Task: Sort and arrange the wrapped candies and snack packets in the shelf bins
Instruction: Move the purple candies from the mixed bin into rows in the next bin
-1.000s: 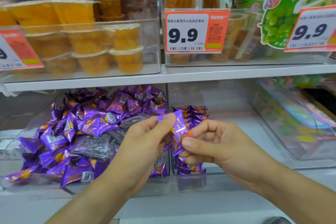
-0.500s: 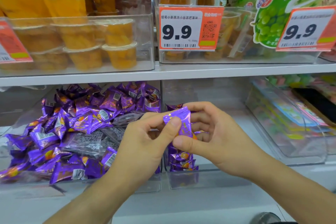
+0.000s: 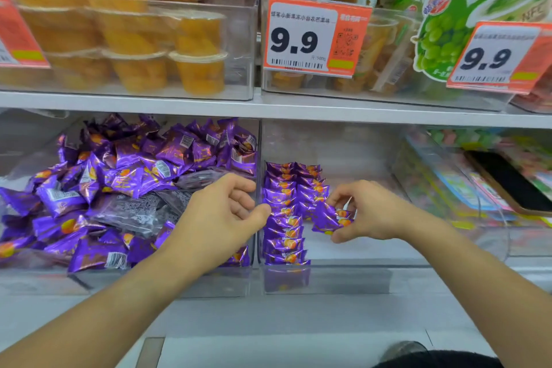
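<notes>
Pinching a purple candy (image 3: 330, 218), the right hand (image 3: 366, 212) hovers beside the neat row (image 3: 283, 218) in the right bin (image 3: 343, 278) — the left hand (image 3: 221, 218) hangs loosely curled, holding nothing, over the left bin's heap (image 3: 119, 182).

Loose candy heap (image 3: 125, 188) in left bin (image 3: 209, 284); stacked candy rows (image 3: 283, 218) in right bin (image 3: 358, 281), jelly cups (image 3: 179, 66) on shelf above.

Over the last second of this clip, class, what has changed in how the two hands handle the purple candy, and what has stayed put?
The hands parted. The left hand let go of the purple candy and drew back to the bin divider, holding nothing. The right hand kept its pinch and carried the candy down into the right bin, beside the neat rows. The loose pile in the left bin stayed as it was.
</notes>
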